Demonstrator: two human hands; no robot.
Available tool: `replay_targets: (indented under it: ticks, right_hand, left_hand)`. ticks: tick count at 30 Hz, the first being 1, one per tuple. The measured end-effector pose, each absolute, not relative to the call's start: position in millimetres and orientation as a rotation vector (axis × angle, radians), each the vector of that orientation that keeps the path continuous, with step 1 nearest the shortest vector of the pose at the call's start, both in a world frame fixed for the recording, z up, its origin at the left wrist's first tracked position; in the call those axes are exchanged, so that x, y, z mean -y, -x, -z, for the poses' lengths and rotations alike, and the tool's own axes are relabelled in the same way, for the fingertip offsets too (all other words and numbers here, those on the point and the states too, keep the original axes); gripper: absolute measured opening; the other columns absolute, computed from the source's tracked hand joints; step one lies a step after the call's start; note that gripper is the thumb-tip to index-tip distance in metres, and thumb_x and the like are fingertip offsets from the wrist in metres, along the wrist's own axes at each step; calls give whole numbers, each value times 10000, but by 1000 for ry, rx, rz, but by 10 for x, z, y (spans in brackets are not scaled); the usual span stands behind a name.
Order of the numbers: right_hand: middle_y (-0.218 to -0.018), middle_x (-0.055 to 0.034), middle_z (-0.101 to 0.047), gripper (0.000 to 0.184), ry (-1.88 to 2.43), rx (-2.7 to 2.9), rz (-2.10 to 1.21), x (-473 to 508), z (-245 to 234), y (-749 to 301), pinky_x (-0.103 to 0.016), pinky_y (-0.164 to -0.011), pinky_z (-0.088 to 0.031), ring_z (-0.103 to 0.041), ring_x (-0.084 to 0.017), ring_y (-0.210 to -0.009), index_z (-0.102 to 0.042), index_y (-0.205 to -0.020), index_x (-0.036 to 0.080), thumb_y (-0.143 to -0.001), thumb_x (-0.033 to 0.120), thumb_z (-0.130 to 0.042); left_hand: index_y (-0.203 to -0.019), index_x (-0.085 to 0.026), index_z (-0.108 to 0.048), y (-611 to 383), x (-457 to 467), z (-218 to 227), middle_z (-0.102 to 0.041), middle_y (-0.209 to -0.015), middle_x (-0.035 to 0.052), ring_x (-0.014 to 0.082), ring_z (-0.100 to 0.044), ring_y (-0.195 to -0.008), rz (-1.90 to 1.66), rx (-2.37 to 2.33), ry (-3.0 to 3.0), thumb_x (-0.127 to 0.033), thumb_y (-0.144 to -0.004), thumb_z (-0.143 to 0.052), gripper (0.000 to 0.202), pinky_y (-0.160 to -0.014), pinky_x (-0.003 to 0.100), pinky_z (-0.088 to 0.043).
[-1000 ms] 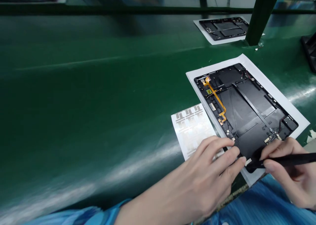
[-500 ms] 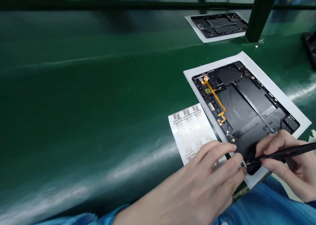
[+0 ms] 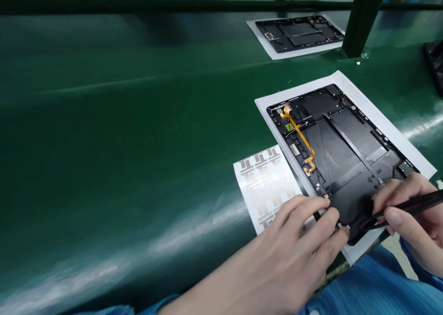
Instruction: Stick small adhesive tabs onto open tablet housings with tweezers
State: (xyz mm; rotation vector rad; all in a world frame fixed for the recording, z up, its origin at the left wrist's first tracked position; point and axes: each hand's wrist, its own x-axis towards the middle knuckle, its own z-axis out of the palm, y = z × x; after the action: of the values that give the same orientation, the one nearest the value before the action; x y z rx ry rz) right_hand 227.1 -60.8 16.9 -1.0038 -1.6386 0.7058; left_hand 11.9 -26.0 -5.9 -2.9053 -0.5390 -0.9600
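Open tablet (image 3: pixel 341 153) lies on its white sheet (image 3: pixel 380 122). Left hand (image 3: pixel 297 246) rests flat, fingers loose, at the tablet's near corner. Right hand (image 3: pixel 417 218) pinches a black tool (image 3: pixel 401 209), tip on that corner.

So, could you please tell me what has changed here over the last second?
The right hand, gripping the thin black tool, shifted rightward along the near edge of the open black tablet. The far tablet on its white sheet slid left, clear of the green post. The left hand kept its fingertips at the near corner; the silver label sheet stayed beside it.
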Motion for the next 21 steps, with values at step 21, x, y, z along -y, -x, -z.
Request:
replay_targets:
  ticks: [21]
  right_hand:
    - [-616,27,-533,162,1022,1563,-543,526,-13,-2266,-198,-435,-402,-533,-94,-513,-571,-763,200,-924,198,-583]
  left_hand:
    - [-1161,-48,-601,47,-1259,-475,-616,-945,144,261,-580,-894,751,1667,2635,-359,-911,-507,410,-794,395,-475]
